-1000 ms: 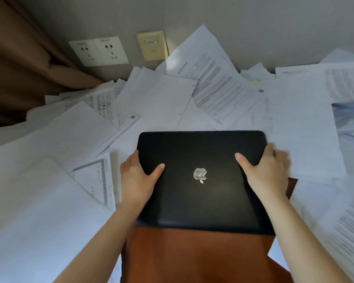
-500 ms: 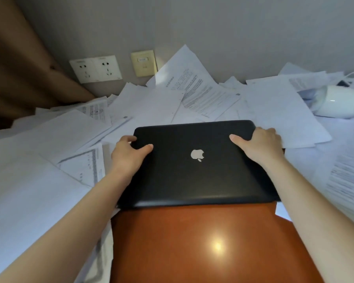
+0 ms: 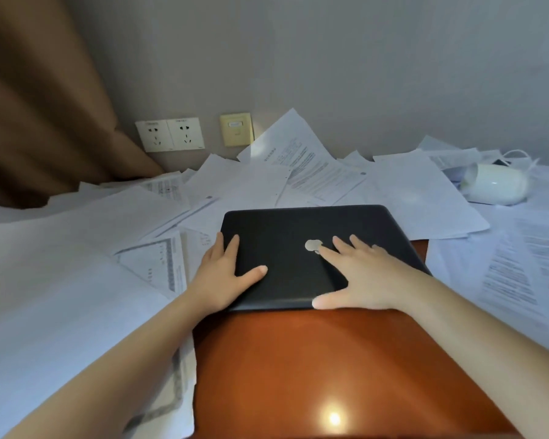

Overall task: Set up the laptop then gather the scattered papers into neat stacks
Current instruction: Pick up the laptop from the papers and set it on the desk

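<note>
Well, papers point(image 3: 102, 280) crowd you on three sides: a deep drift on your left, a heap behind against the wall, and more sheets to your right, some printed, some blank. Only the strip of desk point(image 3: 298, 359) nearest you shows bare brown wood, with a spot of glare on it. Above the heap, two sockets point(image 3: 170, 134) and a yellowish plate point(image 3: 236, 129) sit on the wall, and a brown curtain point(image 3: 45, 106) hangs at far left. A white rounded thing point(image 3: 495, 185) lies among the sheets at far right; you cannot tell what it is.

The laptop point(image 3: 282, 229) lies closed in the middle, black lid up, its near edge on the bare wood and its far edge against the heap.

Your left hand point(image 3: 222, 274) rests at its near left corner, fingers straight along the left edge, thumb stretched across the lid. Your right hand point(image 3: 365, 274) lies flat on the lid's right half, fingers straight and spread, index tip touching the logo point(image 3: 311, 244), thumb out along the near edge. Neither hand grasps anything; both only rest on the lid.
</note>
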The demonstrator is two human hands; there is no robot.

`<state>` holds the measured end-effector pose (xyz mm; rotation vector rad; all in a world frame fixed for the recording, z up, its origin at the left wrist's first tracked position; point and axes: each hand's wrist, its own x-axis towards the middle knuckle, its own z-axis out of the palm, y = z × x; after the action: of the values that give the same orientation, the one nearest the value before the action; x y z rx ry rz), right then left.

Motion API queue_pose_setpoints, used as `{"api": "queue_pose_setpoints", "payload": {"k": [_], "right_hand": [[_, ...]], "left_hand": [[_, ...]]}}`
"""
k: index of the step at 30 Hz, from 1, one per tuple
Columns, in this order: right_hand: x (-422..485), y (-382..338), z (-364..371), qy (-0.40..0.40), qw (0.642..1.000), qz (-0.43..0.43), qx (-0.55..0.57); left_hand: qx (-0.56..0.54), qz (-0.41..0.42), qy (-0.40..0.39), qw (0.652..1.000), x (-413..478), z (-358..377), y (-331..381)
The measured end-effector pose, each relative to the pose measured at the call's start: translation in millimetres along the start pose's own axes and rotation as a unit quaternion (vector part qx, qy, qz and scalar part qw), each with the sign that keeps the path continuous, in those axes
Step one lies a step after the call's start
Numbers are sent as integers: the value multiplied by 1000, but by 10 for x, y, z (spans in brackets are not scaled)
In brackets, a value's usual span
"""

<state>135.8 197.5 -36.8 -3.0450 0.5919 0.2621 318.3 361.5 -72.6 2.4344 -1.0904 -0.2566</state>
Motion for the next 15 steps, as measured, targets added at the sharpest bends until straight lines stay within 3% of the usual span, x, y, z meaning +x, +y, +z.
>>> {"api": "queue_pose_setpoints", "payload": {"k": [4, 8, 15], "right_hand": [[-97, -48, 32, 20, 993, -21, -111], [-136, -134, 113, 88, 965, -56, -241], [-118, -103, 225, 133, 909, -128, -373]], "left_hand": [[76, 10, -56, 996, -91, -28, 15], [99, 21, -92, 991, -152, -91, 32], [140, 67, -55, 986, -338, -86, -32]]}}
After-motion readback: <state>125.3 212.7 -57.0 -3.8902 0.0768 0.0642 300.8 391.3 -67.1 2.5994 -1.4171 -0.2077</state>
